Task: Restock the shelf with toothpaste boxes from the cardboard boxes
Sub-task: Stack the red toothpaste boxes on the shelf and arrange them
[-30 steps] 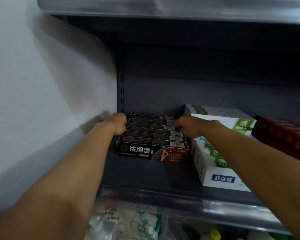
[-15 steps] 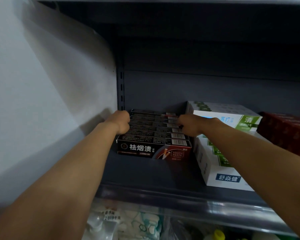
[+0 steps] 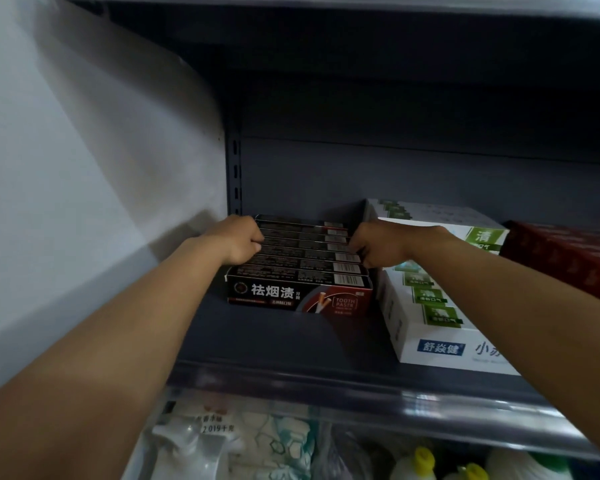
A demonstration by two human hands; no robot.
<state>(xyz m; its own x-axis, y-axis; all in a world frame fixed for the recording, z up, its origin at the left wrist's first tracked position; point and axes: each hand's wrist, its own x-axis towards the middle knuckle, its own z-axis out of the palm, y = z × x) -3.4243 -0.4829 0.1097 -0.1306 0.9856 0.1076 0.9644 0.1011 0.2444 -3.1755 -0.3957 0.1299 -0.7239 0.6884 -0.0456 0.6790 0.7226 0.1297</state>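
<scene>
Several black toothpaste boxes (image 3: 302,271) stand in a row, front to back, at the left end of the dark grey shelf (image 3: 284,344). My left hand (image 3: 238,239) grips the left ends of the rear boxes with curled fingers. On the right ends of the same boxes, my right hand (image 3: 378,247) is clamped the same way. The frontmost box, with white characters and a red panel, faces me untouched. No cardboard box is in view.
White-and-green toothpaste boxes (image 3: 433,306) lie stacked right of the black row, touching my right wrist. Dark red boxes (image 3: 568,261) sit further right. A white wall (image 3: 66,202) bounds the shelf on the left. Bottles and packets (image 3: 222,441) fill the shelf below.
Both hands have stayed on the ends of the black row. The view has tilted slightly; the boxes look squared up a little more.
</scene>
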